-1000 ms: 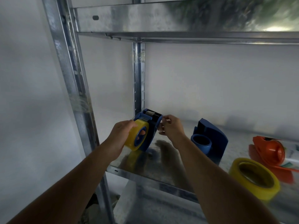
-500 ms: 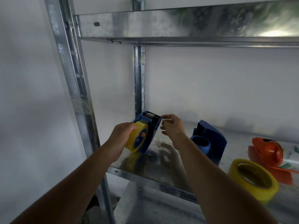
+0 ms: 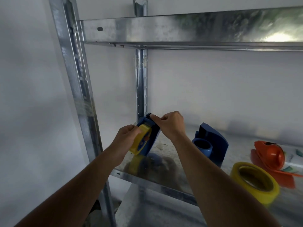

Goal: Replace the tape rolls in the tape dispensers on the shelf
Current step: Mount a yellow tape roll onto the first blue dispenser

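A blue tape dispenser [image 3: 153, 136] stands tilted at the left end of the metal shelf [image 3: 164, 182], with a yellow tape roll [image 3: 141, 140] mounted on it. My left hand [image 3: 125, 139] grips the roll and the dispenser's side. At the dispenser's serrated cutter on top, my right hand [image 3: 172, 124] has its fingers curled, pinching there. A second blue dispenser [image 3: 211, 141] with an empty blue hub stands to the right. A loose yellow tape roll [image 3: 255, 181] lies flat further right.
An orange dispenser [image 3: 270, 158] lies at the right edge beside a white printed item [image 3: 293, 158]. An upper shelf [image 3: 180, 31] runs overhead. Metal uprights [image 3: 77, 95] stand at the left and behind the dispenser.
My right hand has moved up and left onto the dispenser's cutter. The dispenser has tipped a little. The camera view has shifted upward.
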